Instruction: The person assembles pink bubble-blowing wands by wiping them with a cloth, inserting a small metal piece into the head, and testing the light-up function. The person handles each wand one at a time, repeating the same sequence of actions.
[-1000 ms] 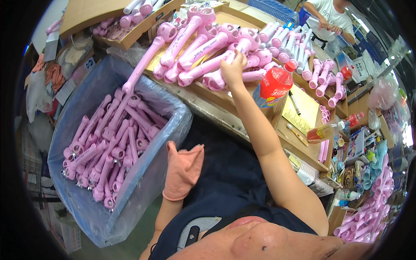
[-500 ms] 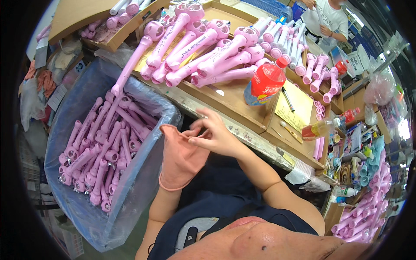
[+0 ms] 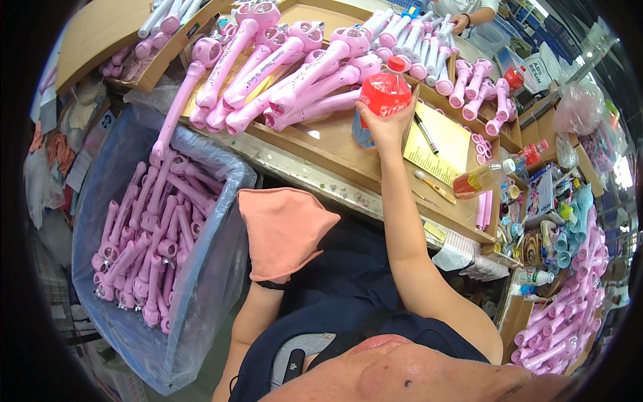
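Observation:
My right hand is wrapped around a plastic bottle with a red label and red cap, standing upright in the cardboard tray. My left hand is covered by a loose salmon-pink cloth that looks like a glove or sleeve, gathered at the wrist. Its fingers are hidden under the fabric, so their pose does not show. Left of the bottle, pink toy wands with round clear-windowed heads lie piled across the tray.
At the left, a blue plastic-lined bin holds several pink wands. A yellow sheet with a pen, a brush and a yellowish drink bottle lie to the right. Another person's hand shows at the far side.
My right hand has let go of the salmon-pink cloth, reached forward and taken hold of the red-labelled bottle. The cloth-covered left hand has shifted slightly to the right.

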A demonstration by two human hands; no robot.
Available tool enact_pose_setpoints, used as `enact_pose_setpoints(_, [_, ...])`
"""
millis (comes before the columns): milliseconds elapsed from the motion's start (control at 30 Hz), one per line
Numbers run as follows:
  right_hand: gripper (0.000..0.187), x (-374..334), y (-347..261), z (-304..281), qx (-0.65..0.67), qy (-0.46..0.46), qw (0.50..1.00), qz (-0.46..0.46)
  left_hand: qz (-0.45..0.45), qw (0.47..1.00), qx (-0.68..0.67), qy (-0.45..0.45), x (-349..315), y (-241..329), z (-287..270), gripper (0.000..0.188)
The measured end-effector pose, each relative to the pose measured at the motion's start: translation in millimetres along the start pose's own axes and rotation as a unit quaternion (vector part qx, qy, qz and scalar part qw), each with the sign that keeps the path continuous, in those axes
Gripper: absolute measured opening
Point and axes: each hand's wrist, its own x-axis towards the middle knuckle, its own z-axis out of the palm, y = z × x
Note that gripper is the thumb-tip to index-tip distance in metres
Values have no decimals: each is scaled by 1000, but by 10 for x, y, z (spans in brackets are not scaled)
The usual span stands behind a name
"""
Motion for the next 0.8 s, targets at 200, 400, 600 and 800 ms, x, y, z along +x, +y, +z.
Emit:
enact_pose_setpoints(200, [92, -219, -178, -126, -91, -154, 933, -312, -106, 982, -150, 32, 111, 34, -174, 32])
enact_pose_setpoints(400, [53, -365, -562, -345, -134, -240, 740, -614, -193, 976, -101, -21, 194, 75, -373, 31])
enact_pose_setpoints(600, [49, -457, -839, -105, -151, -200, 593, -765, -166, 978, 89, -90, 246, 174, -361, 46])
enact_pose_setpoints(800, [47, -298, -892, -45, -210, -235, 589, -745, -234, 967, -76, -58, 37, -44, -207, 41])
